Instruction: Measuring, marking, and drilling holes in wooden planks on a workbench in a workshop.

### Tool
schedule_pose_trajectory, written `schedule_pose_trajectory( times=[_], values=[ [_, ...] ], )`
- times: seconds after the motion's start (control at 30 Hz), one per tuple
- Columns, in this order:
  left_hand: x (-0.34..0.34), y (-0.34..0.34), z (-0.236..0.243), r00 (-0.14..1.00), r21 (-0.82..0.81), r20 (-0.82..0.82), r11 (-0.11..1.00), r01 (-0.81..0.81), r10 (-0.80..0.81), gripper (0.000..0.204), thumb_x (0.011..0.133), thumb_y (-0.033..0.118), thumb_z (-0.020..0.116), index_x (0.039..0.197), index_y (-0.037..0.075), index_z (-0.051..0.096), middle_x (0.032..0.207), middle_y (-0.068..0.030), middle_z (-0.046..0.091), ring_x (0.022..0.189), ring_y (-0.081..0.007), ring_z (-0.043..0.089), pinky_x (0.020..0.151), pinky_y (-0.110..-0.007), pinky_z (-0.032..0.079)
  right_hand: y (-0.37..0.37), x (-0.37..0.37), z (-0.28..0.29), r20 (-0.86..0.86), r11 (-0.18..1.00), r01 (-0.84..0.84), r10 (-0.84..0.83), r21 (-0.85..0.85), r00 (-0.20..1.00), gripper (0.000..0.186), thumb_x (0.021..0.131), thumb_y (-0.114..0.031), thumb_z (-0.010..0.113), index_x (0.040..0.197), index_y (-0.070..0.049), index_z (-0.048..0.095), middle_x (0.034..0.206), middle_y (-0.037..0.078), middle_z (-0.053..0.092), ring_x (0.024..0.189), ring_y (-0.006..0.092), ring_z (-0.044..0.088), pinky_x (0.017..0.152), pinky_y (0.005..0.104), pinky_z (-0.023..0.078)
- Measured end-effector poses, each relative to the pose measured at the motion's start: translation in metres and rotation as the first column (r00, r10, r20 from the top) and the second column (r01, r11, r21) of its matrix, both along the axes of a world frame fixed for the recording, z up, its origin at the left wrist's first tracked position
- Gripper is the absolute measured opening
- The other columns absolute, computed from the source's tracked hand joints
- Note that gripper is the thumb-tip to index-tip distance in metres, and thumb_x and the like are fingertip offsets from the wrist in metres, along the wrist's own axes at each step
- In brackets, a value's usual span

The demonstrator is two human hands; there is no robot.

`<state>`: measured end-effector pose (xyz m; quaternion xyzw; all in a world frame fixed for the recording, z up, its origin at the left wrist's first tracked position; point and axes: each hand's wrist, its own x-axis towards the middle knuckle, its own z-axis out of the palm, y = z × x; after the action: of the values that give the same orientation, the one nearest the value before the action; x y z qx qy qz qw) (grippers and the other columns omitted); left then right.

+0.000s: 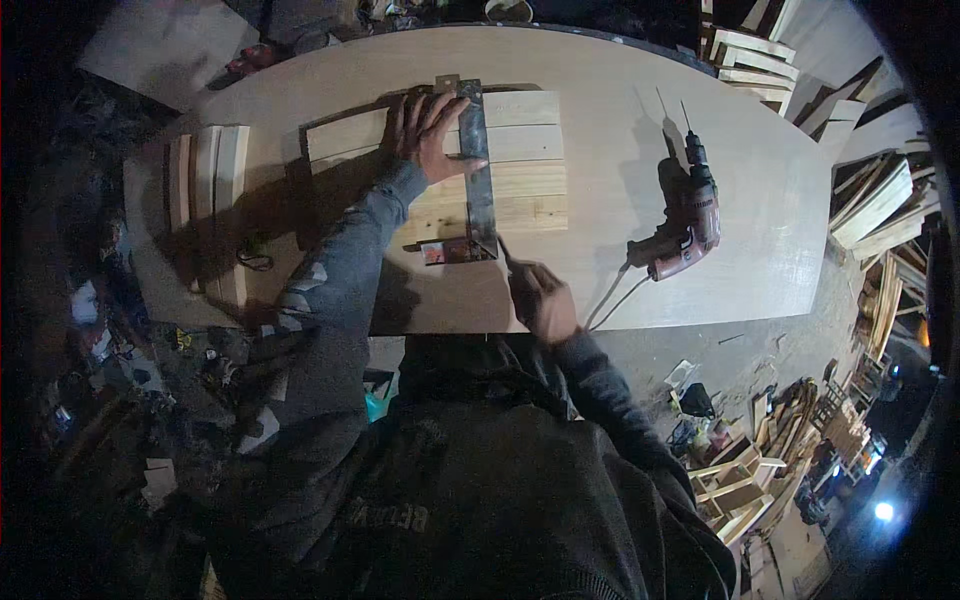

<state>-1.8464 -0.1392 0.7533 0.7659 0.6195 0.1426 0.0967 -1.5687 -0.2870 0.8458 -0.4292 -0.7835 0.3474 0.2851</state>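
In the upper middle of the frame, your left hand (428,140) lies over the pale slats (528,178), fingers spread wide, fingertips and thumb on the dark metal square (479,190) set across them. Just below centre, your right hand (548,308), blurred, is curled round a thin dark tool (505,252); right of centre lies a drill (702,215)

A metal square (481,205), drill (705,212) and piled timber (873,213) show a workshop
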Motion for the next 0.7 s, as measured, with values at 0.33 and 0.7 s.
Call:
schedule_pose_trajectory(
  times=[0.33,0.7],
  values=[
    [-0.003,0.000,0.004,1.000,0.065,-0.017,0.997,0.027,-0.026,0.107,0.064,0.080,0.068,0.149,0.024,0.037,0.156,-0.0095,0.029,0.142,-0.0422,0.023,0.117,-0.062,0.013,0.091,-0.015,0.022,-0.076,0.989,0.147,-0.149,-0.024,0.986,0.021,0.088,0.001,0.060,0.109,0.001,0.064,0.094,0.019,0.065,0.078,0.0295,0.068,0.068,0.0323,0.053],
    [-0.002,0.000,0.005,0.995,0.044,-0.094,0.999,-0.020,0.024,0.097,0.065,0.069,0.075,0.144,0.022,0.044,0.153,-0.0052,0.032,0.143,-0.0366,0.020,0.118,-0.058,0.009,0.150,-0.042,-0.044,-0.036,0.982,0.071,-0.066,0.175,0.997,0.026,0.085,-0.002,0.058,0.110,-0.005,0.064,0.101,0.019,0.066,0.092,0.0398,0.063,0.076,0.0438,0.052]
  ],
)
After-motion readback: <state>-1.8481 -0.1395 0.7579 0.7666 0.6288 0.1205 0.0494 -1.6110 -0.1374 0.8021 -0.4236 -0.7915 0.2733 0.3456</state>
